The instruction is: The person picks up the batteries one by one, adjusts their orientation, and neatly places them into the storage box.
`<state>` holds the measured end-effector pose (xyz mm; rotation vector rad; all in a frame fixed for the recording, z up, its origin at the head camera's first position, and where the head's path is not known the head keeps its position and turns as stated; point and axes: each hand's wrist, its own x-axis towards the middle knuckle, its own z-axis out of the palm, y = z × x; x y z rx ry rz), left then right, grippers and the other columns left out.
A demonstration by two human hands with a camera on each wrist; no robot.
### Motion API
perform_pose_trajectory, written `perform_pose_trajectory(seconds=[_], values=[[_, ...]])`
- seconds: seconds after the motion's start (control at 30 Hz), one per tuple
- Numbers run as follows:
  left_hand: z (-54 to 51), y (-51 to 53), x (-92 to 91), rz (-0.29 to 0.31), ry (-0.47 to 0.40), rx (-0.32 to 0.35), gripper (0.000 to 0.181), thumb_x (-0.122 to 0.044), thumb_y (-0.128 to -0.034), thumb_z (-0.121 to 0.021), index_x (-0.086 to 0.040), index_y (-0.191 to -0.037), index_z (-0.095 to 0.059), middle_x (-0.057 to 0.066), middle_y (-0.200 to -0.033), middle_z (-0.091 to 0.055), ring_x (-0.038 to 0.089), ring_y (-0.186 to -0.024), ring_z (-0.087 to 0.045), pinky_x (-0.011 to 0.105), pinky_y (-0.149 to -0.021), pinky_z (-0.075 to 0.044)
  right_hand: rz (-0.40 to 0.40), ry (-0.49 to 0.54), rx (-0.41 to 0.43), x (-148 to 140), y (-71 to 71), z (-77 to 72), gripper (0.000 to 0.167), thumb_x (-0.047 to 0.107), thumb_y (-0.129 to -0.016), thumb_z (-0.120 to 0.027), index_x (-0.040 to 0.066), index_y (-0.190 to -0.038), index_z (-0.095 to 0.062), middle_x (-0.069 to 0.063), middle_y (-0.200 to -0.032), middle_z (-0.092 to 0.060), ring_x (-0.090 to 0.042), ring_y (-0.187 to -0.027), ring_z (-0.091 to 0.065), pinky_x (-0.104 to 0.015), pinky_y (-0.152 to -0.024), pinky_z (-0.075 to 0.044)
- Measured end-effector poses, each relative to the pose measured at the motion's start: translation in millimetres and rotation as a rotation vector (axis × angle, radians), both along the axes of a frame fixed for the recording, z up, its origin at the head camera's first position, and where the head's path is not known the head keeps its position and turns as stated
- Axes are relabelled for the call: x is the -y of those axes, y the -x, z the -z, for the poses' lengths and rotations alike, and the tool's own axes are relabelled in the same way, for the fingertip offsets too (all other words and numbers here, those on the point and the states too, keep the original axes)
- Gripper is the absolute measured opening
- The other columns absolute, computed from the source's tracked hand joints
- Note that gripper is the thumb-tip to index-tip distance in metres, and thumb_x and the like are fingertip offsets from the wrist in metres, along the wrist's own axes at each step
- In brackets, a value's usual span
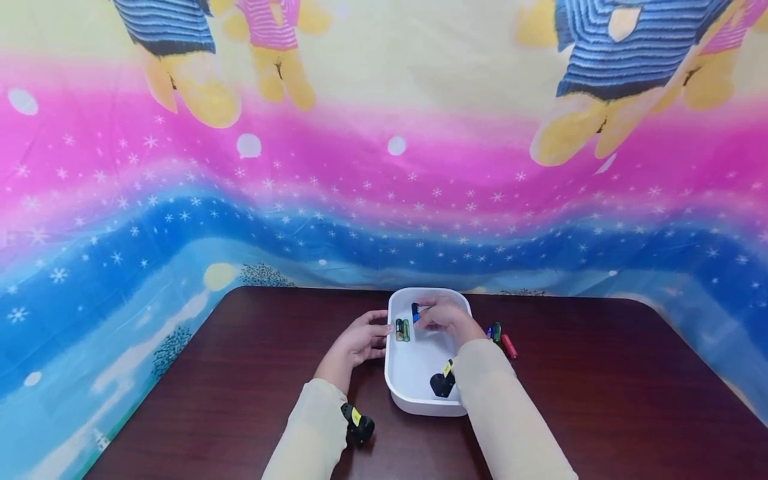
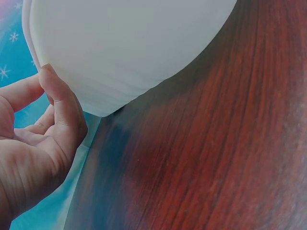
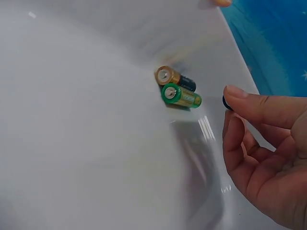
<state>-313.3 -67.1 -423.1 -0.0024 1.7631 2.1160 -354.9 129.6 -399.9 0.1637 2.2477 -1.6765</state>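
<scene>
Fingers of the left hand [image 1: 359, 340] spread, touching the white bin [image 1: 417, 373] at its left wall. Just inside that wall, gold-black battery [image 3: 175, 78] and green battery [image 3: 181, 96] lie side by side. Right of those, over the bin, blue battery [image 1: 415, 313] is pinched between thumb and fingers of the right hand [image 1: 445, 316]. Probably light, rigid, slick, prone to roll; best held mid-barrel. Red battery [image 1: 509, 346] sits on the surface [image 1: 600, 387], right of the bin.
</scene>
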Motion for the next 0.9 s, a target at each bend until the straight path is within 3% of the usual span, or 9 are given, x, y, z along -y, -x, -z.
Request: perform_pose_trajectory(seconds=[0.3, 0.63, 0.9], values=[[-1.2, -0.6, 0.2, 0.004, 0.012, 0.001, 0.047, -0.006, -0.0914, -0.055, -0.007, -0.135, -0.038, 0.026, -0.116, -0.055, 0.019, -0.077, -0.061, 0.031, -0.061, -0.053, 0.013, -0.124, -0.003, 5, -1.1, 6.0, 0.058, -0.012, -0.068, -0.074, 0.000, -0.121, -0.056, -0.018, -0.102, -0.063, -0.020, -0.073, -0.062, -0.030, -0.066, -0.052], [-1.1, 1.9, -0.2, 0.007, 0.002, -0.001, 0.047, -0.006, -0.0911, -0.056, -0.007, -0.135, -0.038, 0.025, -0.113, -0.057, 0.019, -0.077, -0.060, 0.032, -0.063, -0.053, -0.065, -0.328, -0.038, 8, -0.7, 10.7, 0.057, -0.007, -0.064, -0.079, 0.000, -0.117, -0.061, -0.012, -0.084, -0.065, -0.015, -0.056, -0.056, -0.025, -0.053, -0.048], [-0.2, -0.1, 0.2, 0.010, 0.005, -0.002, 0.049, -0.006, -0.0911, -0.055, -0.005, -0.137, -0.036, 0.024, -0.111, -0.057, 0.018, -0.076, -0.060, 0.031, -0.061, -0.052, -0.137, -0.387, -0.087, 9, -4.9, 13.9, 0.055, -0.001, -0.066, -0.080, 0.002, -0.117, -0.061, -0.008, -0.087, -0.063, -0.017, -0.063, -0.057, -0.027, -0.058, -0.048]])
